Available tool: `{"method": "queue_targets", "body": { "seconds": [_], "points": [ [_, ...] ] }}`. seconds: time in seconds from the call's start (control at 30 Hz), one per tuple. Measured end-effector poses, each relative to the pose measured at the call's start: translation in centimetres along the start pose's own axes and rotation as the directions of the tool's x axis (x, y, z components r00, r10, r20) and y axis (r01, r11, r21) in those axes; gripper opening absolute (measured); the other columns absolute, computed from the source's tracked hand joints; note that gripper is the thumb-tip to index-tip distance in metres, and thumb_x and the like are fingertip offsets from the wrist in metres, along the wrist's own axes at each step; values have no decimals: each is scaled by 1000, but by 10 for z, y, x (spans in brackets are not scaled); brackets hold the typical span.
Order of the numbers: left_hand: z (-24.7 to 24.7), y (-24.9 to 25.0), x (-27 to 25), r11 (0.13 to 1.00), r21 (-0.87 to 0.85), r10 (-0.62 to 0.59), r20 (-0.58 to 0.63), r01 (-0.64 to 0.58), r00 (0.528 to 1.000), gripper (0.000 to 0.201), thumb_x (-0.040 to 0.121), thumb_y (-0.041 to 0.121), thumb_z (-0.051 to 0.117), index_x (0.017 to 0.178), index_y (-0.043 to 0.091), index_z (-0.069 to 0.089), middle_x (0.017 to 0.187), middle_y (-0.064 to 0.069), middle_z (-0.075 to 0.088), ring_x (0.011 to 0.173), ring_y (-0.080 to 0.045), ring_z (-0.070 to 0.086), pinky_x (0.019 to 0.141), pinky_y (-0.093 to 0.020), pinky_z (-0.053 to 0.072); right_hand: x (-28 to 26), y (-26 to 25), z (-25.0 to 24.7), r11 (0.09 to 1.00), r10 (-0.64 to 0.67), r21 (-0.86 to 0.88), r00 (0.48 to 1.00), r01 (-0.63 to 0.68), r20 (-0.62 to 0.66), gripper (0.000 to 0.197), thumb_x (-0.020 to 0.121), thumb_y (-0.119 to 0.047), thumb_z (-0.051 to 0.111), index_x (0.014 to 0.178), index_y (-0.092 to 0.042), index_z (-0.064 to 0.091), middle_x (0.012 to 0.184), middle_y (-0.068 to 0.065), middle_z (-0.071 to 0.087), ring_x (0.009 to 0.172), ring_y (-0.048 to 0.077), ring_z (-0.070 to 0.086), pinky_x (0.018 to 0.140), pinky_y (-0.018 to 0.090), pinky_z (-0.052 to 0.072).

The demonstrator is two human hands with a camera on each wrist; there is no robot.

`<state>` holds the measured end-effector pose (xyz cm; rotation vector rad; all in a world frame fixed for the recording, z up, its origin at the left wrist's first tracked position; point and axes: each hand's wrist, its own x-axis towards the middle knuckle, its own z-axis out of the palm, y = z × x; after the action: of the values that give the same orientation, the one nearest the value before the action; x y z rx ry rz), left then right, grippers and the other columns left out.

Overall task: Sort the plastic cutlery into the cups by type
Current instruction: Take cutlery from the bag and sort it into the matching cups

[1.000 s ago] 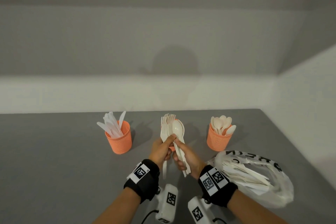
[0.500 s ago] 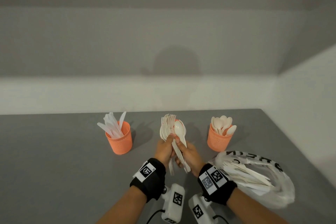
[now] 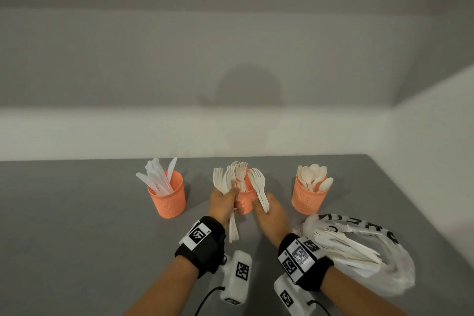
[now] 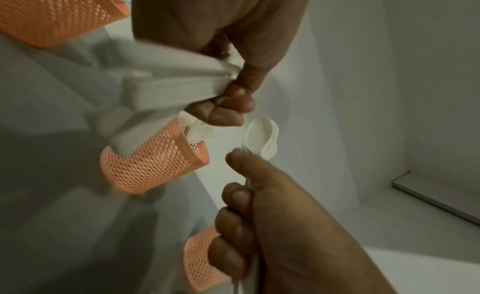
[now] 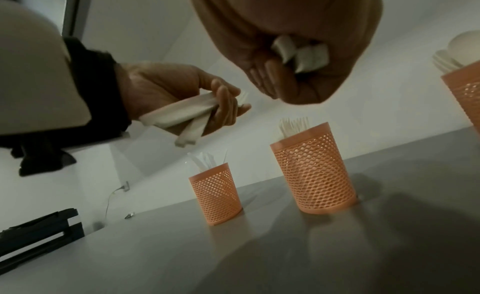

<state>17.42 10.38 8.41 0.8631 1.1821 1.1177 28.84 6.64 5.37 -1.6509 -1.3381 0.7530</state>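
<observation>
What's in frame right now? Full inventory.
knife cup: one, orange mesh, left of the row, white knives inside
fork cup: one, orange mesh, middle, behind the hands
spoon cup: one, orange mesh, right
plastic bag: one, clear with black print, table right, white cutlery inside
table: one, grey
black object: one, table edge, unclear what
wristbands: two, black, with markers
wrist cameras: two, white
left hand: grips cutlery bunch, white, forks showing
right hand: grips held forks, white
</observation>
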Motion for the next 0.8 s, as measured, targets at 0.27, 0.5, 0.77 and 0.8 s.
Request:
{"method": "queue_targets", "body": {
  "seconds": [0.27,0.5,0.77,0.8],
  "points": [
    [5,-1,-9,994,-56,-94,59,97,994,23,99,21,42,81,9,51,49,1,38,31,-6,36,35,-16,37,-4,-5,-2,996,-48,-75,996,43,-71,18,97,-25,42,100,-12,53,74,-3,57,71,17,54,67,25,36],
    [13,5,-20,998,61,-9,64,5,998,26,84,30,66,66,15,53,40,5,42,29,-6,30,35,-15,25,-7,-6,-1,976,-134,-183,988,118,-79,27,96,-31,44,112,-9,49,83,9,68,76,27,65,67,36,49],
    [25,2,-21,998,43,41,27,-43,999,24,90,19,58,68,11,54,38,5,45,27,-4,37,33,-14,28,-7,-8,2,989,2,146,1000,-3,4,19,96,-36,44,80,-25,46,65,-11,53,60,7,51,60,24,40],
    [25,2,-20,998,40,41,26,-42,999,28,93,17,53,66,11,52,37,6,43,26,-4,35,33,-14,27,-5,-6,2,978,48,202,999,-51,17,24,96,-40,41,76,-26,46,60,-10,50,55,4,47,56,23,37]
  ]
}}
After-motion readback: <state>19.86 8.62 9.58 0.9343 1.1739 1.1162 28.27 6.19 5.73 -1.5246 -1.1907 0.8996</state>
